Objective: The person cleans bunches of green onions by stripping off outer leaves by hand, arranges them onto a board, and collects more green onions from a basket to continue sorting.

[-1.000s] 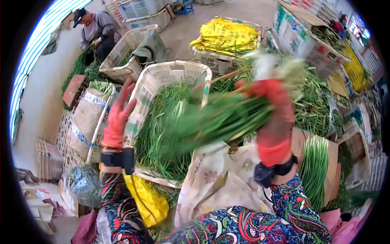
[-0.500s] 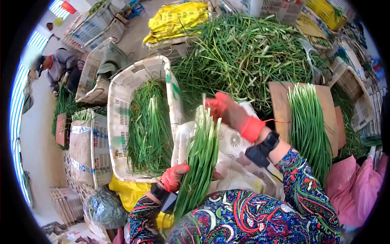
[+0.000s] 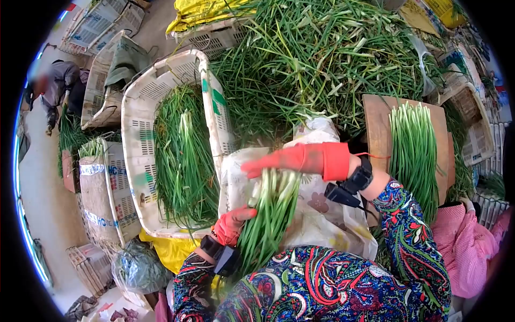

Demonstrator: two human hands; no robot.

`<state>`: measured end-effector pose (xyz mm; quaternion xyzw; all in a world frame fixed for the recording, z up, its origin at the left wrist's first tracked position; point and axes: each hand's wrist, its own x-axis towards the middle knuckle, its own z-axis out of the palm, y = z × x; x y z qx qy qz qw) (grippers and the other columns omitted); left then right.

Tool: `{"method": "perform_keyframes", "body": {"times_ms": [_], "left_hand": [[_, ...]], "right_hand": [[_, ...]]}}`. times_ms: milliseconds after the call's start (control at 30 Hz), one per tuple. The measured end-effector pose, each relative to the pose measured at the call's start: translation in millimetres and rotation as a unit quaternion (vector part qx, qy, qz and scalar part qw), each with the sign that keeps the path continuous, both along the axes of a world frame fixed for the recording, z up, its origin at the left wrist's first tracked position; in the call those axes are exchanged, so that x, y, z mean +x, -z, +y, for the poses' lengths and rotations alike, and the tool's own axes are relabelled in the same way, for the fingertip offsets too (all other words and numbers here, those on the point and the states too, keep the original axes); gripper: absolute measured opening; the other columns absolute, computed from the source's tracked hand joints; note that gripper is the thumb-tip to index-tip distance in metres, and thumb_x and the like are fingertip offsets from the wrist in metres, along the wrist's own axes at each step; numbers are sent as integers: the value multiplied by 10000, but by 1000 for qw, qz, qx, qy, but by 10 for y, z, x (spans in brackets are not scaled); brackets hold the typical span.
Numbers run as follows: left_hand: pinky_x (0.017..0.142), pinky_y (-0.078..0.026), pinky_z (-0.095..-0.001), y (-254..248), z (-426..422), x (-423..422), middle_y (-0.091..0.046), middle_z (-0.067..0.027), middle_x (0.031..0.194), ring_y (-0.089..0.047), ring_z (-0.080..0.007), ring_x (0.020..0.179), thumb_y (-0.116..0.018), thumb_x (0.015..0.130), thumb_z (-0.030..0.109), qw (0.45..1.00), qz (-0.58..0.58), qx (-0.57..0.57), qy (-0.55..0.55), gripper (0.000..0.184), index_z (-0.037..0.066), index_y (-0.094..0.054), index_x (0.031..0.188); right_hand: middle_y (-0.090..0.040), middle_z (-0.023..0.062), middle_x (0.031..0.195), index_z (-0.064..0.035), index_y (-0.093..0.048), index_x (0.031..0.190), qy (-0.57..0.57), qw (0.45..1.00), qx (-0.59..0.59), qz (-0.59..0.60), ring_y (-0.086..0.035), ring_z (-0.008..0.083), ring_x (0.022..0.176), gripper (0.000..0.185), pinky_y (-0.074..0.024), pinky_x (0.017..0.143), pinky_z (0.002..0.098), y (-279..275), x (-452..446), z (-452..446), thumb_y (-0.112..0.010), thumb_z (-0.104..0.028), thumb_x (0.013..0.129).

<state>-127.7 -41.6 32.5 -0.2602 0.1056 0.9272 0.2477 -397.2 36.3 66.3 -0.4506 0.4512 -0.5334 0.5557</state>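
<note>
My left hand (image 3: 230, 224), in a red glove, is wrapped round a bunch of green chives (image 3: 271, 217). The bunch leans toward my body with its pale stem ends up. My right hand (image 3: 287, 160), also red-gloved, lies flat across the top of those stem ends. Its fingers stretch leftward, somewhat blurred, and grip nothing I can see. A pale printed cloth (image 3: 335, 214) covers my lap under the bunch. To the right, a neat row of chives (image 3: 413, 150) rests on a brown board (image 3: 375, 121).
A white plastic crate (image 3: 131, 107) holding more chives stands at left. A big heap of loose greens (image 3: 327, 59) spreads ahead. Pink checked cloth (image 3: 461, 247) hangs at right. Another person (image 3: 63, 83) bends over greens at far left, near more crates.
My right hand has come down and left, flattening over the stem ends. The bunch in my left hand sits lower. The whole view has shifted slightly.
</note>
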Motion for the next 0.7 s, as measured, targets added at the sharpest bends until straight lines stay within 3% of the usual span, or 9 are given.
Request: {"method": "perform_keyframes", "body": {"times_ms": [133, 233, 267, 300, 400, 500, 533, 567, 700], "left_hand": [[926, -414, -400, -70, 14, -4, -499, -223, 1185, -531, -319, 1048, -632, 735, 321, 998, -12, 49, -32, 704, -14, -350, 1287], [895, -439, -367, -267, -47, -138, -526, -211, 1163, -558, -289, 1018, -526, 829, 267, 995, -12, 16, -99, 535, -29, -396, 1256], [867, -454, -360, -275, -114, -183, -547, -198, 1133, -573, -276, 984, -519, 837, 272, 995, -28, -10, -95, 501, -25, -428, 1230], [839, -469, -353, -279, -177, -240, -569, -185, 1104, -589, -263, 950, -512, 844, 276, 994, -44, -35, -89, 470, -21, -461, 1204], [660, -514, -311, -508, -228, -549, -648, -89, 883, -626, -201, 720, -544, 842, 318, 985, -93, -133, -51, 348, 34, -575, 1040], [706, -513, -321, -608, -241, -702, -646, -97, 904, -628, -218, 752, -509, 861, 344, 975, -67, -207, -37, 371, 23, -575, 1036], [736, -505, -316, -591, -273, -694, -637, -90, 944, -620, -207, 800, -504, 863, 380, 990, -21, -127, -52, 408, 33, -562, 1069], [793, -481, -320, -611, -234, -615, -564, -93, 1130, -582, -185, 924, -495, 856, 418, 955, 45, -275, -105, 536, 47, -446, 1239], [1025, -253, -301, -718, -195, -111, -246, -97, 1408, -333, -199, 1234, -515, 796, 485, 904, 188, -373, -91, 842, 61, -111, 1401]], "right_hand": [[-357, 48, 1364, -107, -296, 1356, 80, 977, 176, -87, -367, 169, 1226, 620, -285, 1005, 301, -34, -11, -34, -430, -459, 864], [-385, 88, 1337, -108, -286, 1359, 199, 922, 130, -305, -399, 179, 1194, 668, -322, 980, 340, 478, -71, 149, -440, -508, 847], [-385, 72, 1331, -129, -210, 1385, 243, 894, 274, -259, -378, 172, 1205, 731, -305, 991, 363, 284, 108, 80, -495, -501, 825], [-391, 76, 1323, -143, -163, 1397, 135, 923, 136, -334, -368, 181, 1212, 757, -301, 992, 378, 788, 205, 309, -551, -436, 817], [-427, 98, 1285, -119, -138, 1395, 158, 916, 158, -334, -417, 206, 1170, 778, -320, 984, 375, 276, 596, 97, -602, -319, 804], [-570, 123, 1050, -40, -341, 1308, 200, 905, 133, -352, -571, 198, 908, 612, -450, 829, 326, 8, 582, -169, -600, -212, 781], [-608, 90, 869, -2, -446, 1198, 214, 899, 83, -374, -590, 171, 762, 496, -477, 718, 282, -75, 569, -251, -619, -173, 766], [-602, 86, 847, 4, -447, 1191, 246, 905, 71, -339, -591, 171, 748, 465, -484, 705, 286, -169, 545, -244, -591, -163, 782], [-581, 73, 833, -27, -452, 1226, 314, 894, -33, -317, -587, 169, 761, 473, -507, 653, 290, -381, 253, -204, -570, -202, 803]]}}
